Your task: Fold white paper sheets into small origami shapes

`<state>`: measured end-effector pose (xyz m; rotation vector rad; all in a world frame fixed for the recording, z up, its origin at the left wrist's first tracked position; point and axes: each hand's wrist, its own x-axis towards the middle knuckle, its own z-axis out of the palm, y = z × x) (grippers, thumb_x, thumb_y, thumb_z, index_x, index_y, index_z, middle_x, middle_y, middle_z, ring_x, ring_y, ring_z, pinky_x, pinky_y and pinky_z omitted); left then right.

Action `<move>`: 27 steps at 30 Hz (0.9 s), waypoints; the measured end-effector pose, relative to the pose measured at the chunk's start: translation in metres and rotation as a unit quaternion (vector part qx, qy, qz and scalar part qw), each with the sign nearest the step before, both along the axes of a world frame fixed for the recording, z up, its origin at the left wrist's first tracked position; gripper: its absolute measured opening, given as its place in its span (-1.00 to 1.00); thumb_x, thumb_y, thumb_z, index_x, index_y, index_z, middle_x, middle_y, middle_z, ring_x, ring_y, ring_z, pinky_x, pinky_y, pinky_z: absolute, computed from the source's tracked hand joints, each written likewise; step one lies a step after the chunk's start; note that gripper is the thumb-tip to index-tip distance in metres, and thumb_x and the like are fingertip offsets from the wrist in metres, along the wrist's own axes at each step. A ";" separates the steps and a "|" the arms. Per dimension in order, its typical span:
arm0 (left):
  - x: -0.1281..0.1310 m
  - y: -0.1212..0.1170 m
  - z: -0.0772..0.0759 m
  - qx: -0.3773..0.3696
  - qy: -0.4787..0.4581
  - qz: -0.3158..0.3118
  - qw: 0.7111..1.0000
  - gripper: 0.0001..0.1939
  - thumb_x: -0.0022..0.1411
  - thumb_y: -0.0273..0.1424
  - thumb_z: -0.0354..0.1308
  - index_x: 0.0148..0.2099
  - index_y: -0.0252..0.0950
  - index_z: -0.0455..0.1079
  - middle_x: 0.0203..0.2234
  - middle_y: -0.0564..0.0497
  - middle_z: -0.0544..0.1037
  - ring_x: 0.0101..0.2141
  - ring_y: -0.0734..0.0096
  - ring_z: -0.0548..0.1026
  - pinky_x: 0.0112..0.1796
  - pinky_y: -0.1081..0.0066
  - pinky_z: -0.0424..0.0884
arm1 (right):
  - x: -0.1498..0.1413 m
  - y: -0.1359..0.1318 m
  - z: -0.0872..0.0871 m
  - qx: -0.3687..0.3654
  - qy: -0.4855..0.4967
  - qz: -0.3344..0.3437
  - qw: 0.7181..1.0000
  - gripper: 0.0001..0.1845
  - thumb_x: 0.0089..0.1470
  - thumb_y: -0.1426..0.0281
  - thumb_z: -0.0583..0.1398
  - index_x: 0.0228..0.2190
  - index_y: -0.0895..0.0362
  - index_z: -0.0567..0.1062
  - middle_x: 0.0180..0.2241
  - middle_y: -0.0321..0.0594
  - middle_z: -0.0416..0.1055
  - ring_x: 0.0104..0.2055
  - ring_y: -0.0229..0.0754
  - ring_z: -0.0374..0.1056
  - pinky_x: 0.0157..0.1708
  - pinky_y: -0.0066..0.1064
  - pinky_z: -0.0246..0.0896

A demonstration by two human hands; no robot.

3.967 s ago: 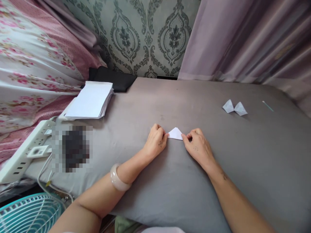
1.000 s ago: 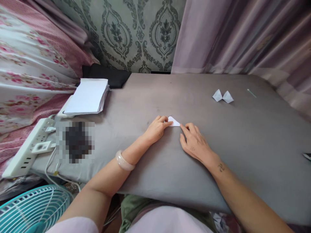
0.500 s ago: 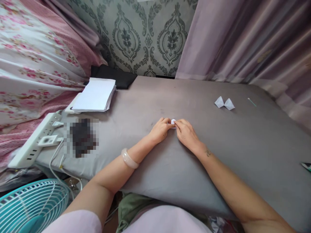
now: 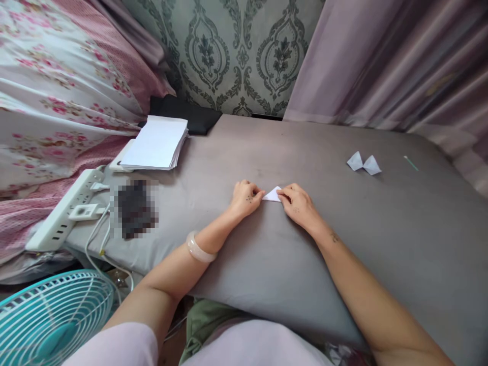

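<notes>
A small white piece of folded paper (image 4: 272, 194), triangular in outline, lies between my hands at the middle of the grey-covered table (image 4: 244, 244). My left hand (image 4: 246, 197) pinches its left corner between thumb and curled fingers. On the other side my right hand (image 4: 297, 202) grips the right edge near the top, thumb and forefinger closed on it. Farther off to the right stands a white folded paper shape (image 4: 364, 163) with two pointed halves, apart from both hands.
At the back left lies a stack of white paper (image 4: 155, 144) beside a black flat item (image 4: 198, 118). A power strip (image 4: 64, 213) with plugged cables and a blurred-out dark object (image 4: 136, 209) sit left. A turquoise fan (image 4: 57, 320) stands lower left; a thin stick (image 4: 410, 162) lies far right.
My hands have moved apart, showing more of the folded paper as a triangle between them. My left hand has shifted left. The whole view has turned slightly.
</notes>
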<state>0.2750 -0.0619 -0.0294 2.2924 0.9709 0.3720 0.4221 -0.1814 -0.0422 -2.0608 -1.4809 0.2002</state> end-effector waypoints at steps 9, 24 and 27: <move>-0.002 -0.010 -0.008 0.090 0.050 -0.041 0.994 -0.78 0.26 -0.25 0.06 -0.14 -0.27 0.38 -0.17 -0.13 0.38 -0.15 0.19 0.28 -0.09 0.26 0.23 | -0.003 -0.002 0.001 -0.001 0.018 -0.007 1.000 -0.73 0.16 0.40 0.08 -0.21 0.13 0.56 -0.25 -0.12 0.36 -0.20 -0.15 0.33 -0.08 -0.29 0.22; 0.007 -0.007 0.002 0.002 0.043 -0.036 0.998 -0.82 0.14 -0.24 0.20 -0.26 -0.23 0.48 -0.23 -0.08 0.46 -0.10 0.15 0.35 -0.08 0.20 0.19 | -0.017 -0.009 0.005 -0.007 -0.111 -0.051 0.992 -0.72 0.20 0.40 0.07 -0.19 0.03 0.56 0.01 -0.07 0.39 0.03 -0.03 0.23 -0.04 -0.16 0.14; 0.006 -0.007 0.002 -0.006 0.035 -0.041 0.999 -0.81 0.13 -0.24 0.20 -0.27 -0.23 0.47 -0.23 -0.07 0.47 -0.10 0.16 0.35 -0.08 0.20 0.18 | -0.017 -0.011 0.005 0.006 -0.092 -0.030 0.995 -0.71 0.21 0.42 0.05 -0.17 0.06 0.55 -0.01 -0.08 0.42 0.04 -0.06 0.25 0.00 -0.17 0.12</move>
